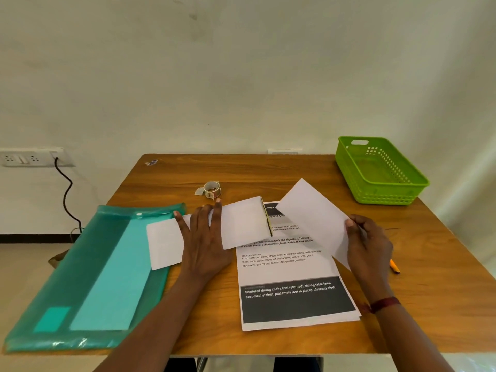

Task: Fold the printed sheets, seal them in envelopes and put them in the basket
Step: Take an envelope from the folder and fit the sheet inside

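Printed sheets [290, 267] are lying in a small stack at the lower middle of the frame on the wooden table [295, 167], while one folded sheet [308, 210] is hanging above their top right corner. The right hand [370, 248] is pinching its right edge, thumb on top, the other fingers hidden behind the paper. The left hand [204, 237] is pressing flat, fingers straight and spread, on a white envelope [241, 221] at centre frame. The step looks like sliding the fold into that envelope, so the left hand should be pinning the body only and leaving the mouth free, and the fold should be going in leading-edge first, square to the opening (a skewed corner will likely catch). Whether the mouth by the dark edge is gaping is hard to tell. The green basket [383, 194] at upper right is showing nothing inside. A tape roll [212, 188] is sitting just above the left fingertips.
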A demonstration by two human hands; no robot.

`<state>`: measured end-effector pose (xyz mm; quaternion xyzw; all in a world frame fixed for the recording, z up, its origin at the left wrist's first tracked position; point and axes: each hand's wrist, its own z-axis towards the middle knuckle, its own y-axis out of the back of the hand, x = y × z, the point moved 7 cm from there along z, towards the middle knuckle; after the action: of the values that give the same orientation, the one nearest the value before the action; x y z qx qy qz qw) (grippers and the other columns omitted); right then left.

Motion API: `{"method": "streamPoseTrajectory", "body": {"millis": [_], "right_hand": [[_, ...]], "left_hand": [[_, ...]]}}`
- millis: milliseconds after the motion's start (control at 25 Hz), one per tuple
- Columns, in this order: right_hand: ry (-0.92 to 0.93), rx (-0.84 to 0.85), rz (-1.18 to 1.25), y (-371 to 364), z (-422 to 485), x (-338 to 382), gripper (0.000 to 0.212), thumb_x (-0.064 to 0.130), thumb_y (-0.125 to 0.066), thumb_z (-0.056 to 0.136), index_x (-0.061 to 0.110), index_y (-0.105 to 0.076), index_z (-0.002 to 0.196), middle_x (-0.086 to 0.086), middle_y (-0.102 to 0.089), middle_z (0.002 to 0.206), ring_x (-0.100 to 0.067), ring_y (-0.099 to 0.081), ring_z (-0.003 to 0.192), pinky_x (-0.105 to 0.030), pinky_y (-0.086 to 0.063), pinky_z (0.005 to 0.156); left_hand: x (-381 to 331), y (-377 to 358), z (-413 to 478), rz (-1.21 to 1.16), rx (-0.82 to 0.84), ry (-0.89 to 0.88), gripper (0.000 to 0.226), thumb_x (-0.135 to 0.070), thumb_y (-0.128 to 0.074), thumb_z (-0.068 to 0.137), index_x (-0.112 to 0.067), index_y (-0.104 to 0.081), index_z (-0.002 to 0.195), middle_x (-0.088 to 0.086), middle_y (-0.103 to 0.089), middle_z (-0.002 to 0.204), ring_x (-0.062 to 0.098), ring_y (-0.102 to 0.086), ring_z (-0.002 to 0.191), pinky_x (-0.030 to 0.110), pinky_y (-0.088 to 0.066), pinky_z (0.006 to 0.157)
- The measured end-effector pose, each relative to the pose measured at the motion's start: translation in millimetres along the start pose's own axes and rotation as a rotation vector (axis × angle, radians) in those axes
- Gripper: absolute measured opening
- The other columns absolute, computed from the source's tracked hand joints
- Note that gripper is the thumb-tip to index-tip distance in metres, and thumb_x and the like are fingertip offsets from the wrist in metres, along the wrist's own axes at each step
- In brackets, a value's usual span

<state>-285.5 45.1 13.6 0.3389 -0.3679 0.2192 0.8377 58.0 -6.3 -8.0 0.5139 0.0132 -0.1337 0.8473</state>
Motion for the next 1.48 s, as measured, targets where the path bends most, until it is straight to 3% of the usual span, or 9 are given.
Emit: {"method": "streamPoseTrajectory", "body": {"millis": [320, 400, 480, 560, 760, 920, 1080, 1280, 1480], "right_hand": [[0.162, -0.016, 0.043, -3, -19, 24, 0.032, 0.04, -0.055, 0.092, 0.014, -0.072, 0.1, -0.001, -0.072, 0.094, -0.023, -0.065, 0.088, -0.057, -0.049, 0.08], [0.217, 0.159, 0.079, -22, -38, 48, 0.031, 0.048, -0.055, 0.09, 0.022, -0.072, 0.089, 0.014, -0.069, 0.085, -0.005, -0.062, 0.079, -0.049, -0.05, 0.077], [0.136, 0.394, 0.104, -53, -54, 62, 0.041, 0.061, -0.052, 0.089, 0.026, -0.072, 0.08, 0.021, -0.068, 0.078, -0.001, -0.062, 0.072, -0.037, -0.051, 0.07], [0.078, 0.438, -0.003, -76, -59, 69, 0.047, 0.072, -0.047, 0.081, 0.03, -0.067, 0.081, 0.018, -0.064, 0.068, -0.004, -0.06, 0.063, -0.029, -0.048, 0.064], [-0.004, 0.517, -0.326, -109, -46, 71, 0.05, 0.07, -0.047, 0.086, 0.031, -0.055, 0.117, 0.008, -0.069, 0.089, -0.016, -0.064, 0.084, -0.04, -0.043, 0.093], [-0.162, 0.562, 0.075, -112, -38, 64, 0.042, 0.048, -0.048, 0.097, 0.015, -0.065, 0.078, 0.001, -0.068, 0.07, -0.02, -0.063, 0.07, -0.042, -0.052, 0.074], [-0.572, 0.747, 0.679, -98, -42, 69, 0.026, 0.027, -0.052, 0.1, 0.012, -0.073, 0.101, -0.005, -0.076, 0.094, -0.027, -0.073, 0.084, -0.038, -0.058, 0.075], [-0.557, 0.906, 0.593, -98, -26, 65, 0.011, 0.013, -0.067, 0.088, 0.002, -0.063, 0.089, -0.001, -0.065, 0.055, -0.011, -0.063, 0.049, -0.027, -0.057, 0.056], [-0.492, 1.032, 0.559, -83, -19, 83, 0.025, 0.022, -0.065, 0.091, 0.004, -0.072, 0.106, -0.018, -0.074, 0.098, -0.025, -0.07, 0.072, -0.031, -0.057, 0.064]], "left_hand": [[-1, -1, 0, 0.016, 0.029, 0.007, 0.102, -0.073, -0.055, 0.068, -0.016, -0.03, 0.148, 0.017, -0.045, 0.14, 0.036, -0.042, 0.131, 0.073, -0.008, 0.111], [-2, -1, 1, 0.043, 0.028, -0.001, 0.105, -0.075, -0.056, 0.065, -0.015, -0.031, 0.147, 0.018, -0.047, 0.138, 0.037, -0.043, 0.129, 0.073, -0.009, 0.111], [-4, 0, 0, 0.065, 0.037, -0.039, 0.109, -0.079, -0.055, 0.063, -0.013, -0.033, 0.147, 0.018, -0.047, 0.136, 0.035, -0.041, 0.128, 0.074, -0.009, 0.11], [-5, 0, 0, 0.066, 0.04, -0.071, 0.111, -0.081, -0.055, 0.061, -0.014, -0.032, 0.147, 0.018, -0.047, 0.135, 0.034, -0.04, 0.127, 0.075, -0.011, 0.109], [-5, -2, 1, 0.047, 0.076, -0.076, 0.11, -0.082, -0.053, 0.062, -0.017, -0.029, 0.148, 0.016, -0.046, 0.136, 0.033, -0.04, 0.125, 0.075, -0.016, 0.107], [-6, -7, 0, 0.061, 0.128, -0.11, 0.112, -0.086, -0.046, 0.063, -0.018, -0.028, 0.15, 0.016, -0.048, 0.137, 0.033, -0.043, 0.128, 0.075, -0.013, 0.109], [-12, 0, 4, 0.001, 0.116, -0.153, 0.12, -0.091, -0.047, 0.061, -0.02, -0.017, 0.153, 0.014, -0.042, 0.141, 0.033, -0.038, 0.134, 0.069, 0.0, 0.114], [-34, 22, 18, -0.208, 0.077, -0.264, 0.117, -0.079, -0.06, 0.063, -0.024, -0.01, 0.153, 0.008, -0.028, 0.143, 0.028, -0.015, 0.139, 0.048, 0.011, 0.118], [-45, 38, 32, -0.166, 0.042, -0.363, 0.115, -0.072, -0.07, 0.061, -0.02, -0.019, 0.15, 0.008, -0.034, 0.135, 0.029, -0.029, 0.132, 0.049, 0.004, 0.119]]}}
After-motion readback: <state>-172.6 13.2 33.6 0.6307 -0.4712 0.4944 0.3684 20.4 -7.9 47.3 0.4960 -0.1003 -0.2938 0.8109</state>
